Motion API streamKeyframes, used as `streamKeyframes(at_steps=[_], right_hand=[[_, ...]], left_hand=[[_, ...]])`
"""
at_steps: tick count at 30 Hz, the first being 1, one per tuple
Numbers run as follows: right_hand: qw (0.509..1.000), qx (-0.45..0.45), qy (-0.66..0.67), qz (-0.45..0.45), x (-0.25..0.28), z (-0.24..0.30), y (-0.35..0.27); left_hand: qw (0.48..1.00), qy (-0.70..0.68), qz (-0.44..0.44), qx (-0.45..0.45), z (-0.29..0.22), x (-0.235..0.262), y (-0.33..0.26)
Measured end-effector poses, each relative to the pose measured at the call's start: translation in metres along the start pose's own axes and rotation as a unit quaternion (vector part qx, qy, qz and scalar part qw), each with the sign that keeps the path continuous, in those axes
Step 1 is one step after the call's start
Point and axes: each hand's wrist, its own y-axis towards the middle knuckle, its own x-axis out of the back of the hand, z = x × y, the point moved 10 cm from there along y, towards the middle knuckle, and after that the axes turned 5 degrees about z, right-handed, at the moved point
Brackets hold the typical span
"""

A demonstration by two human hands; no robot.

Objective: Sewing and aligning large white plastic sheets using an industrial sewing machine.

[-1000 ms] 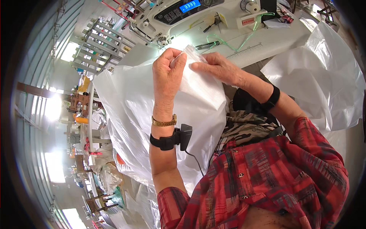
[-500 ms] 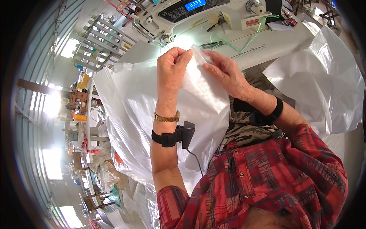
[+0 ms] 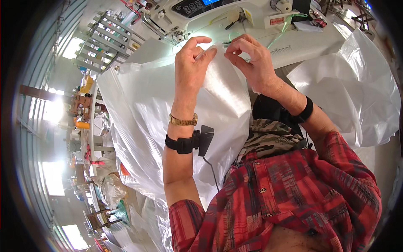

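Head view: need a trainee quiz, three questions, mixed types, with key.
1. Multiple choice: where is the gold-coloured metal wristwatch worn?
A) right wrist
B) left wrist
C) neither wrist

2. True or false: the white sewing machine with a lit blue display stands beyond the person's left hand and right hand.

3. Short answer: what is at the fingertips of both hands?

Key:
1. B, closer to the hand than the black forearm strap.
2. True.
3. The edge of a glossy white plastic-looking sheet; whether either hand is pinching it cannot be told.
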Motion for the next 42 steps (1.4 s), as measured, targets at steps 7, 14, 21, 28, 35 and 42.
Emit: streamKeyframes(at_steps=[7, 14, 21, 28, 35, 42], right_hand=[[0.995, -0.02, 0.073, 0.061, -0.002, -0.005, 0.008], [0.989, -0.082, 0.083, 0.092, -0.013, -0.025, 0.014], [0.996, 0.021, -0.085, 0.011, 0.012, 0.002, 0.028], [0.999, -0.009, -0.021, 0.033, 0.021, 0.015, 0.045], [0.996, -0.036, 0.056, 0.062, 0.005, 0.02, 0.058], [0.889, -0.155, 0.412, 0.127, -0.05, -0.015, 0.068]], left_hand=[[0.992, 0.009, 0.029, -0.124, -0.018, -0.007, 0.001], [0.986, -0.011, 0.018, -0.164, -0.011, -0.007, 0.013], [0.909, 0.234, -0.052, -0.342, -0.058, -0.009, 0.012], [0.946, 0.212, 0.073, -0.234, -0.073, -0.009, 0.022], [0.956, 0.171, 0.081, -0.225, -0.086, 0.003, 0.014], [0.928, 0.229, -0.02, -0.294, -0.106, 0.03, 0.003]])
